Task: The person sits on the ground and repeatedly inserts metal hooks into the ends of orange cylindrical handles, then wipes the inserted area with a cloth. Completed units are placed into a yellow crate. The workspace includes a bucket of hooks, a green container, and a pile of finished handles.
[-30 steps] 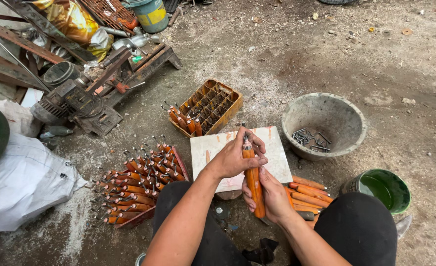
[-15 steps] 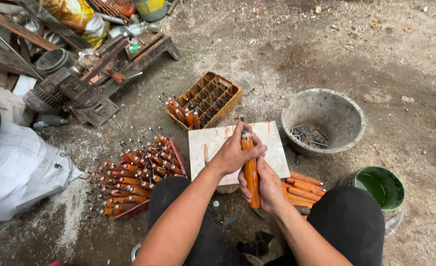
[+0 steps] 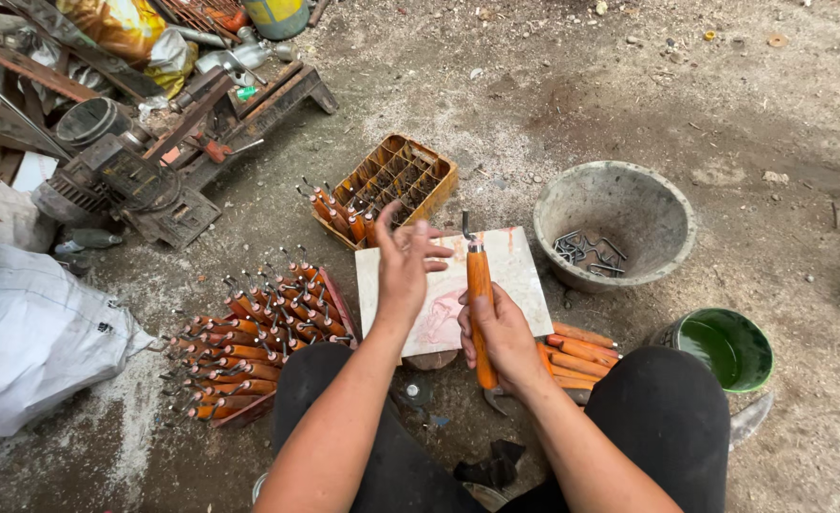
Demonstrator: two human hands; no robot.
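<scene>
My right hand (image 3: 501, 332) grips an orange wooden handle (image 3: 479, 285) with a small metal hook at its top end, held upright over a pale square tile (image 3: 524, 275). Beside it my left hand (image 3: 403, 268) is lifted off the handle, fingers spread, holding nothing. A red crate (image 3: 249, 347) at my left knee is packed with several finished handles with metal hooks. More plain orange handles (image 3: 576, 356) lie on the ground right of my right hand.
An orange divided crate (image 3: 396, 176) with a few handles stands beyond the tile. A grey basin (image 3: 619, 204) with metal hooks and a green bucket (image 3: 724, 347) sit right. A motor (image 3: 121, 185), scrap metal and a white sack (image 3: 35, 337) lie left.
My left hand has let go of the top of the handle and opened. The metal hook now shows at the handle's upper end. My right hand still holds the handle.
</scene>
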